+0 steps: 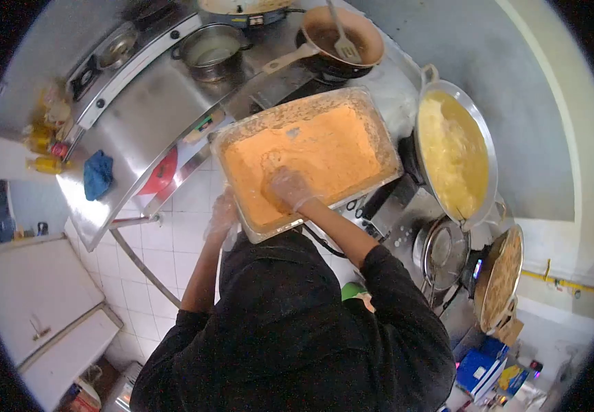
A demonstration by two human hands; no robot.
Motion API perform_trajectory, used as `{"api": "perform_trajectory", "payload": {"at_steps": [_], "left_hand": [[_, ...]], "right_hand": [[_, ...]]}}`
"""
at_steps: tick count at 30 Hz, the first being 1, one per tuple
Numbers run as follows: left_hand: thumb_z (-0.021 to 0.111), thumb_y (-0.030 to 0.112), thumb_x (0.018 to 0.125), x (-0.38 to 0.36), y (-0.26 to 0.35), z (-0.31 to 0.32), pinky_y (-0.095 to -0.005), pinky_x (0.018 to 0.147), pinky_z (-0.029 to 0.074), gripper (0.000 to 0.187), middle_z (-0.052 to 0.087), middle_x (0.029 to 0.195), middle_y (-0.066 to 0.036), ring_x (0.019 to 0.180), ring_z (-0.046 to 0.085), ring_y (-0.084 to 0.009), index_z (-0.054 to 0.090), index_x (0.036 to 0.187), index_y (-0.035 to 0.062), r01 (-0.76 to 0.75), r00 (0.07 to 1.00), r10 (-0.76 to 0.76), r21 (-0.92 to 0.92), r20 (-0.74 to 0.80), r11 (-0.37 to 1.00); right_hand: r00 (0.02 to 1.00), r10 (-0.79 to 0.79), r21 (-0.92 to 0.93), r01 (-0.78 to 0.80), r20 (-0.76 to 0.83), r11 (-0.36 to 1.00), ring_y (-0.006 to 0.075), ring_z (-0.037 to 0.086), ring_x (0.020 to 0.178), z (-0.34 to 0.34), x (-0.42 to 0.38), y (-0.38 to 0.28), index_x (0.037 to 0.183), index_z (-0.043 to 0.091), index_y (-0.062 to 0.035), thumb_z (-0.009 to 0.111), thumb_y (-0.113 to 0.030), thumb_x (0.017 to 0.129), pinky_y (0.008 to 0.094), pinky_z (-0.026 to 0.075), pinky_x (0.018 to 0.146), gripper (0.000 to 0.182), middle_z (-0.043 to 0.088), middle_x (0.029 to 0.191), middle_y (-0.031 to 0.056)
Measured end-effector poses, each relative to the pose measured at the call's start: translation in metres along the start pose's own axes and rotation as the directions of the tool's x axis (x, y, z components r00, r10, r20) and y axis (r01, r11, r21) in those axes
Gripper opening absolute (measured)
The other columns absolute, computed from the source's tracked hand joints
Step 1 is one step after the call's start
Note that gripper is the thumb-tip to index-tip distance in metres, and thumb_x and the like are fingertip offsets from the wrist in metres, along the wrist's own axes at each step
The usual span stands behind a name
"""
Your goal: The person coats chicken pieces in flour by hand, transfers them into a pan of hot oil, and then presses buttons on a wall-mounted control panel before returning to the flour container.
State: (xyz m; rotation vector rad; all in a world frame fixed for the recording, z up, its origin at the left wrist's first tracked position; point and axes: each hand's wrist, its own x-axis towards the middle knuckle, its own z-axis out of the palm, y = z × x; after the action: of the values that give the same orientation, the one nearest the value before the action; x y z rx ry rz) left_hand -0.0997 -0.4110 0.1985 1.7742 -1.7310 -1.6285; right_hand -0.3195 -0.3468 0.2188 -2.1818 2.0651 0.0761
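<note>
Orange powder (341,145) fills the tray (290,114), crowded by skillet (372,44) and wok (491,159)

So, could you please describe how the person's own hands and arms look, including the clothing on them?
The left hand and right hand wear thin, see-through, wrinkled gloves. The left sleeve and right sleeve are black, without visible markings, and end near the elbows. Below them, the left forearm and right forearm are bare.
</note>
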Motion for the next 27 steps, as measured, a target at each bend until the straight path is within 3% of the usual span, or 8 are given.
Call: {"api": "perform_trajectory", "payload": {"at_steps": [3,6,10,17,19,22,23,27], "left_hand": [[0.036,0.056,0.101,-0.009,0.002,0.0,-0.0432,0.077,0.051,0.068,0.07,0.105,-0.022,0.092,0.068,-0.0279,0.064,0.116,-0.0045,-0.268,0.962,0.273,-0.118,0.025,0.956],[0.04,0.051,0.101,0.012,-0.011,-0.001,-0.0401,0.075,0.052,0.061,0.071,0.106,-0.018,0.091,0.068,-0.0229,0.062,0.121,-0.0025,0.015,0.999,-0.011,-0.075,0.047,0.997],[0.042,0.059,0.098,0.001,-0.008,0.002,-0.0402,0.063,0.05,0.065,0.066,0.08,-0.011,0.074,0.064,-0.0224,0.065,0.106,-0.0015,-0.175,0.985,0.173,-0.123,-0.022,0.977],[0.042,0.057,0.1,0.018,-0.037,0.0,-0.0338,0.056,0.047,0.06,0.061,0.075,-0.005,0.067,0.059,-0.018,0.063,0.107,0.0019,-0.353,0.936,0.353,0.018,0.012,0.935],[0.042,0.056,0.1,0.01,-0.022,0.002,-0.0299,0.054,0.042,0.057,0.057,0.074,-0.001,0.064,0.052,-0.0133,0.064,0.108,0.0044,-0.006,0.997,0.032,-0.333,0.073,0.943],[0.043,0.057,0.1,0.006,-0.02,-0.001,-0.0283,0.055,0.042,0.057,0.059,0.078,-0.001,0.066,0.053,-0.0125,0.064,0.108,0.0047,-0.094,0.989,0.124,-0.293,0.085,0.951],[0.042,0.059,0.1,-0.021,0.019,0.006,-0.0277,0.056,0.042,0.059,0.061,0.082,-0.002,0.068,0.055,-0.0131,0.064,0.107,0.0039,-0.097,0.994,0.111,-0.404,0.012,0.91],[0.04,0.063,0.099,-0.005,-0.001,0.007,-0.0294,0.058,0.045,0.066,0.064,0.088,-0.005,0.071,0.058,-0.0143,0.064,0.109,0.0026,-0.122,0.991,0.134,-0.365,0.006,0.923]], "right_hand": [[0.998,-0.017,0.093,0.011,0.06,0.996,0.0303,0.07,0.084,0.008,0.006,0.006,0.088,0.072,-0.004,0.056,-0.014,0.086,0.0433,0.056,0.067,0.019,0.071,0.088,0.0165],[0.989,0.143,0.026,-0.144,0.02,0.989,0.0308,0.07,0.08,0.023,0.012,0.001,0.087,0.074,-0.0059,0.057,-0.017,0.087,0.0451,0.056,0.067,0.02,0.073,0.089,0.0153],[0.986,0.142,-0.025,-0.14,0.085,0.99,0.0299,0.07,0.086,0.032,0.004,0.011,0.093,0.072,-0.0027,0.057,-0.018,0.086,0.0436,0.056,0.076,0.022,0.072,0.09,0.0164],[0.907,0.42,0.574,-0.329,-0.029,0.75,0.0389,0.067,0.096,-0.084,-0.049,0.08,0.099,0.071,-0.0002,0.067,-0.039,0.084,0.0444,0.053,0.086,0.041,0.071,0.094,0.0213],[0.797,0.585,0.682,-0.344,-0.152,0.645,0.0312,0.065,0.086,-0.13,-0.088,0.106,0.099,0.069,-0.0002,0.073,-0.036,0.081,0.0418,0.052,0.079,0.04,0.07,0.09,0.0172],[0.639,0.753,0.853,-0.296,-0.157,0.429,0.0156,0.063,0.082,-0.209,-0.152,0.152,0.103,0.069,-0.0006,0.076,-0.013,0.082,0.0341,0.052,0.073,0.025,0.071,0.094,0.0074],[0.386,0.853,0.772,-0.397,-0.351,0.497,0.017,0.064,0.081,-0.219,-0.168,0.169,0.105,0.068,-0.0001,0.076,-0.013,0.083,0.0345,0.053,0.073,0.027,0.072,0.096,0.0077],[0.331,0.888,0.53,-0.715,-0.318,0.456,0.0214,0.066,0.074,-0.289,-0.247,0.261,0.102,0.07,-0.0045,0.077,-0.024,0.08,0.0371,0.053,0.072,0.03,0.073,0.086,0.0104]]}}
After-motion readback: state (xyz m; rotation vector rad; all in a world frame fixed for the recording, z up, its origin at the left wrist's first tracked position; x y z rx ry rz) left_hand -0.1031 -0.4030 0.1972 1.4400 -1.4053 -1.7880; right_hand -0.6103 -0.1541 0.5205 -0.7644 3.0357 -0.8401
